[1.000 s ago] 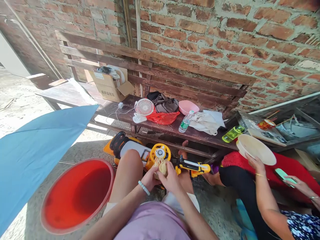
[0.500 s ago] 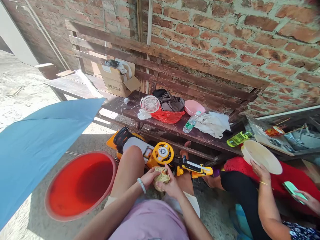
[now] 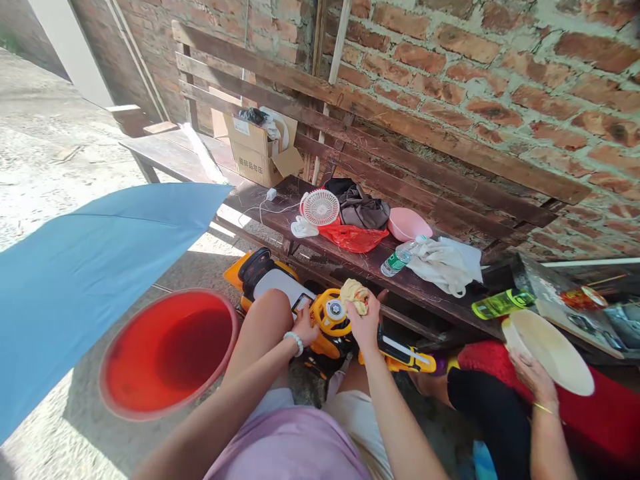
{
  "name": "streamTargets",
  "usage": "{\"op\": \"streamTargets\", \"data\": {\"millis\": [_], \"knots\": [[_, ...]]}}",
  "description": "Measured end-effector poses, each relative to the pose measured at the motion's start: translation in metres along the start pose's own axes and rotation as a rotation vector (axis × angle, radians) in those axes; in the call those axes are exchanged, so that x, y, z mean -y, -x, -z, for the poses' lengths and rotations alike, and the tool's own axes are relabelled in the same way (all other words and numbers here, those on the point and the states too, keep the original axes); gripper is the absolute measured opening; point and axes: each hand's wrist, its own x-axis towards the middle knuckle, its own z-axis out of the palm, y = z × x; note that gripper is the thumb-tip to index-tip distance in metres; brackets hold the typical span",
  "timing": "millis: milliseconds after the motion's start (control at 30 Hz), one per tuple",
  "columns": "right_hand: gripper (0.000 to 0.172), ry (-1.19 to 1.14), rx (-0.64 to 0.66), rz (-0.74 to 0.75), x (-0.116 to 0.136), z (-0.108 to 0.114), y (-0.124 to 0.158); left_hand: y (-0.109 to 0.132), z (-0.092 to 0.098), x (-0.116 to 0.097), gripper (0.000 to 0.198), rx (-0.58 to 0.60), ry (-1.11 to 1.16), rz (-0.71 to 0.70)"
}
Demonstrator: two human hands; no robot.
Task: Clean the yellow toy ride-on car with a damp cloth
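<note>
My right hand (image 3: 365, 320) is closed around a crumpled pale-yellow bundle (image 3: 354, 293) with some orange showing, raised beside the toy's yellow steering wheel (image 3: 334, 309). Whether the bundle is cloth or a wrapper I cannot tell. With a pale bead bracelet (image 3: 295, 341) at its wrist, my left hand (image 3: 305, 327) reaches down at a phone (image 3: 301, 303) on the ride-on toy (image 3: 277, 285). Its fingertips are at the phone's lower edge, the thumb apart from them. The toy stands between my knees and the bench.
A red tub (image 3: 167, 353) stands left, under a blue canopy (image 3: 110, 267). On the wooden bench (image 3: 367, 263) are a cardboard box (image 3: 253, 150), fan (image 3: 321, 207), red bag (image 3: 353, 237), pink basin (image 3: 407, 224) and water bottle (image 3: 397, 260). At right, another person's hand (image 3: 536, 380) holds a cream bowl (image 3: 555, 353).
My left hand has let go of the bundle and moved to the phone. My right hand has lifted the bundle up and right. The other person's green-cased phone has left view.
</note>
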Motion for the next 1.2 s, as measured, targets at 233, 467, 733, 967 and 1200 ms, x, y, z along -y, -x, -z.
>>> {"op": "streamTargets", "data": {"millis": [233, 467, 733, 967, 1200], "knots": [[0.061, 0.638, 0.674, 0.253, 0.017, -0.055, -0.001, 0.011, -0.023, 0.02, 0.073, 0.1, -0.063, 0.017], [0.057, 0.766, 0.609, 0.241, 0.016, -0.041, -0.038, 0.022, -0.025, 0.02, 0.054, 0.029, -0.174, -0.122], [0.053, 0.885, 0.461, -0.067, -0.006, 0.002, -0.025, 0.028, -0.015, 0.004, 0.077, 0.019, -0.241, -0.274], [0.056, 0.818, 0.532, -0.046, -0.007, 0.005, 0.059, 0.021, -0.015, 0.005, 0.104, 0.154, -0.426, -0.204], [0.039, 0.572, 0.345, -0.059, -0.007, 0.008, 0.026, 0.006, -0.017, 0.011, 0.11, 0.088, 0.2, -0.034]]}}
